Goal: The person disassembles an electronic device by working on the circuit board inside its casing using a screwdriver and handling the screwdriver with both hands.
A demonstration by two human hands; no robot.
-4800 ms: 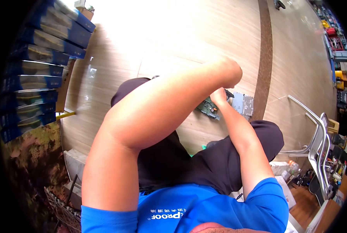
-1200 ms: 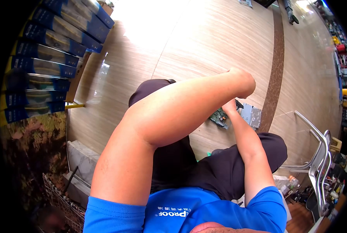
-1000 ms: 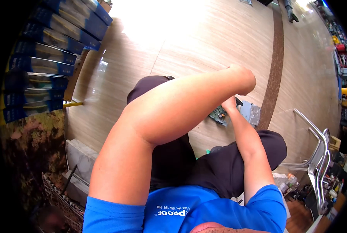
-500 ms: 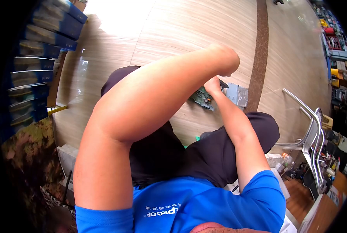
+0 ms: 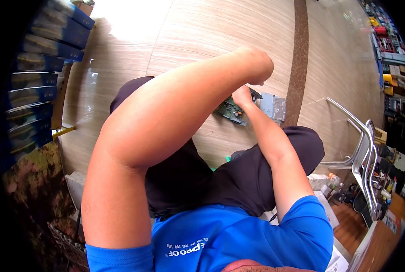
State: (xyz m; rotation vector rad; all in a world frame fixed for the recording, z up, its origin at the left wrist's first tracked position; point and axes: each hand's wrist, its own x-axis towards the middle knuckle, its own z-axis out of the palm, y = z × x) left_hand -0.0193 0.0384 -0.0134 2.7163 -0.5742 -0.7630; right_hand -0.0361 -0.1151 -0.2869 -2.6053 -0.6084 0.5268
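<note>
My left arm reaches across from the left, and my left hand hangs bent down above the parts on the floor, its fingers hidden behind the wrist. Just below it, my right hand looks closed at the edge of a green circuit board; what its fingers grip is too small to make out. A black part lies right beside this hand. To the right of that is a flat grey metal piece on the tiled floor.
My bent legs in dark trousers flank the parts. Blue boxes are stacked at the left. A metal chair frame stands at the right, before shelves of tools. A brown strip crosses the floor.
The camera view has shifted, so the arms, board and grey piece appear farther left and higher than about a second ago. Both hands stay at the circuit board, with little visible change between them.
</note>
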